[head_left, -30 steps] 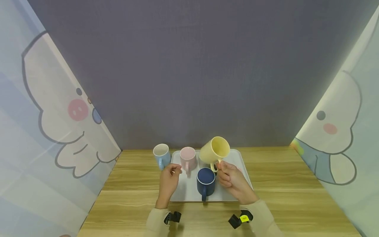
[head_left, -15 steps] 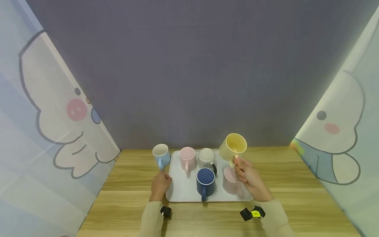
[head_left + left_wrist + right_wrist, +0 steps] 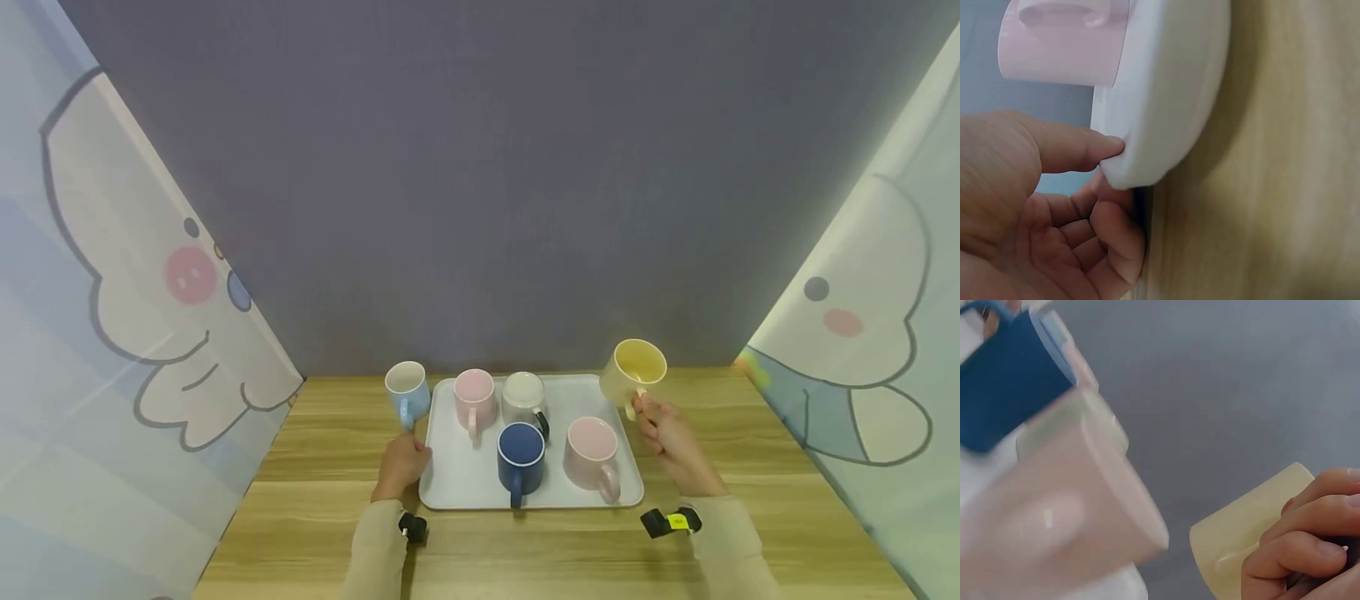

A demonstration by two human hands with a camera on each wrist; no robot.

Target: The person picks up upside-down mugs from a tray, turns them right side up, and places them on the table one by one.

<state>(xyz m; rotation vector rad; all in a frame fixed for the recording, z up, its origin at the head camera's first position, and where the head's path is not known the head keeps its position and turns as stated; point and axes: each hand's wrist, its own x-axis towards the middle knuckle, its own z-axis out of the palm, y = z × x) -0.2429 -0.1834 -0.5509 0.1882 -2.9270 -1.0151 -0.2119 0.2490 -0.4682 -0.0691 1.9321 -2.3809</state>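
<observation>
By its handle, my right hand holds a yellow mug in the air, at the right edge of a white tray. The mug's mouth tips toward the head camera. My left hand pinches the tray's left rim, thumb on top and fingers curled beneath, as the left wrist view shows. On the tray stand a dark blue mug, a pink mug at the front right, another pink mug at the back, and a pale mug with a black handle.
A light blue mug stands on the wooden table, just left of the tray and beyond my left hand. A grey wall rises behind the table. Printed cloth panels flank both sides.
My right hand has carried the yellow mug rightward from above the tray's middle to its right edge, uncovering the pale and front pink mugs. My left hand has come down onto the tray's left rim.
</observation>
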